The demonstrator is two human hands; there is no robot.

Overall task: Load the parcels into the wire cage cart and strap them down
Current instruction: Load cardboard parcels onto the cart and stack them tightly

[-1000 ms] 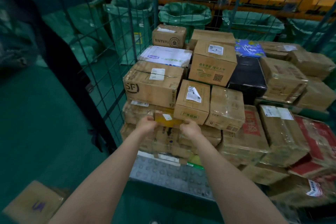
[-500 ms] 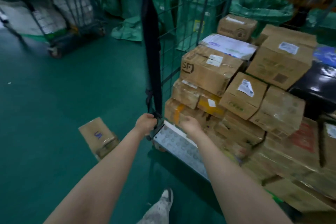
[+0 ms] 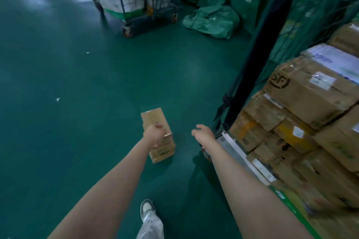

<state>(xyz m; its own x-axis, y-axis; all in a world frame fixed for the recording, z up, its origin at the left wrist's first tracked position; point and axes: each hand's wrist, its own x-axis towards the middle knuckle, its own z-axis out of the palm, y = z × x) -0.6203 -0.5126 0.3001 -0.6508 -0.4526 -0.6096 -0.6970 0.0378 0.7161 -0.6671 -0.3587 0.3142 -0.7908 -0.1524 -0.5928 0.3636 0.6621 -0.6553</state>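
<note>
Left hand (image 3: 155, 136) is down at a small brown cardboard parcel (image 3: 154, 119) lying on the green floor (image 3: 77, 87). Its fingers curl at the parcel's near side with the thumb on top, but whether it has a real grip cannot be told. Right hand (image 3: 203, 134) is loosely spread and holds nothing, just beside the lower corner of the dark wire cage cart (image 3: 232, 146).

The stacked brown cardboard parcels (image 3: 303, 93) in the cart are several layers deep, with taped and labelled boxes right up to the open edge. A wide black strap (image 3: 252, 68) hangs loose down the corner post and is not across the load.

Loading looks nearly done, going by the one visible floor parcel. Left to do: lift it, place it on the stack, then pull the strap across and fasten it. Strapping has not started.

Beyond are a second wheeled cage cart (image 3: 136, 6) and crumpled green sacks (image 3: 211, 19).
</note>
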